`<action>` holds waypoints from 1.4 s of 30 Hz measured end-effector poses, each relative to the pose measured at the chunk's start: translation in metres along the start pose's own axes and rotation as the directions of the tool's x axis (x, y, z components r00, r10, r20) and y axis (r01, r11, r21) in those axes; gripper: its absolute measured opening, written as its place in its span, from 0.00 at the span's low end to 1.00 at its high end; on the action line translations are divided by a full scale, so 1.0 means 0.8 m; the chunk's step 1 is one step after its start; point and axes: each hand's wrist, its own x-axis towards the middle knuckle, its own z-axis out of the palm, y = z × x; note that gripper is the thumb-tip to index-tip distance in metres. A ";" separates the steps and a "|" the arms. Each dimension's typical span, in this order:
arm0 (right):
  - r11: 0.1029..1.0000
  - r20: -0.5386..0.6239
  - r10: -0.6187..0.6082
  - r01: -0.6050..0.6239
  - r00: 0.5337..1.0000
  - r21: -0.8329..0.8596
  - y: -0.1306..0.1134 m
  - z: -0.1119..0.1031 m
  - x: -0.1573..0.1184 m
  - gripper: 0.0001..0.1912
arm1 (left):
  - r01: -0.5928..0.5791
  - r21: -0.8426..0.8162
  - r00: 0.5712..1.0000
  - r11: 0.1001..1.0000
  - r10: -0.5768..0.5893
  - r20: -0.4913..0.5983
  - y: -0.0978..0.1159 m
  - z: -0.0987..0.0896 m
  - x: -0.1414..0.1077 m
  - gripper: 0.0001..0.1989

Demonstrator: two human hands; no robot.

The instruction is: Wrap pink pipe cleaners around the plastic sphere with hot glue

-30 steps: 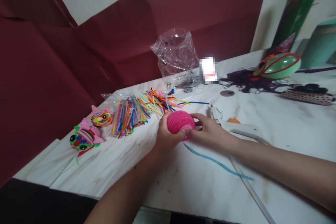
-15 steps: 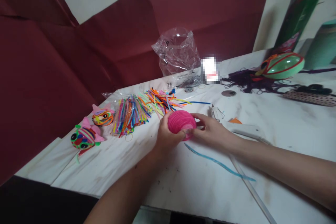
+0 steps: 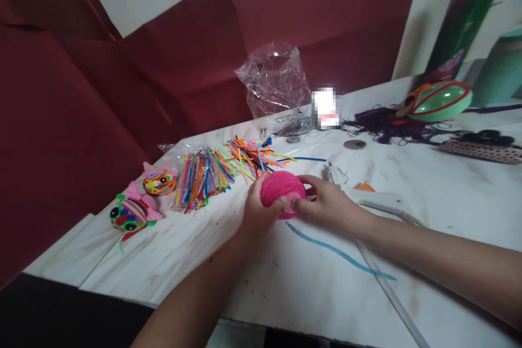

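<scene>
Pink ball (image 3: 282,191) between both hands' fingers (image 3: 274,207)

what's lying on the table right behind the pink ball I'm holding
Behind the pink ball, held between the left hand and right hand, lies a heap of coloured pipe cleaners on the table. The ball hides the heap's nearest ends.

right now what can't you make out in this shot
Head view only:
- Near side of the pink ball: covered by the left hand and right hand.
- Label by the clear bag: pixelated.
- Glue gun: handle hidden behind the right forearm.
- Clear stick: cut off by the bottom edge.
- Green box: cut off by the right edge.
</scene>
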 end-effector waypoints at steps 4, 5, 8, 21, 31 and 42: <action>1.000 0.003 -0.002 0.001 1.000 0.008 0.000 0.000 0.001 0.30 | -0.011 0.010 0.999 1.000 0.011 0.035 0.000 -0.001 0.001 0.34; 1.000 0.003 0.003 -0.003 1.000 0.001 0.001 0.000 0.002 0.29 | -0.004 0.022 0.999 1.000 0.004 0.038 0.002 0.000 0.000 0.36; 1.000 -0.004 0.013 -0.013 1.000 -0.025 -0.001 0.001 0.003 0.31 | 0.034 0.045 0.999 0.998 -0.035 0.036 0.007 0.003 -0.003 0.41; 0.973 0.037 0.042 -0.049 0.998 0.227 0.001 -0.007 0.003 0.24 | 0.066 -0.020 0.997 0.998 -0.065 0.043 0.009 0.001 0.001 0.38; 0.986 -0.176 -0.044 0.072 0.983 0.152 -0.017 -0.037 -0.002 0.11 | 0.207 -0.359 0.970 0.910 -0.239 -0.049 0.005 -0.009 0.015 0.32; 0.969 0.094 -0.243 0.246 0.965 -0.022 -0.017 -0.022 -0.015 0.12 | 0.103 -0.535 0.961 0.838 -0.223 -0.166 0.011 -0.033 0.030 0.27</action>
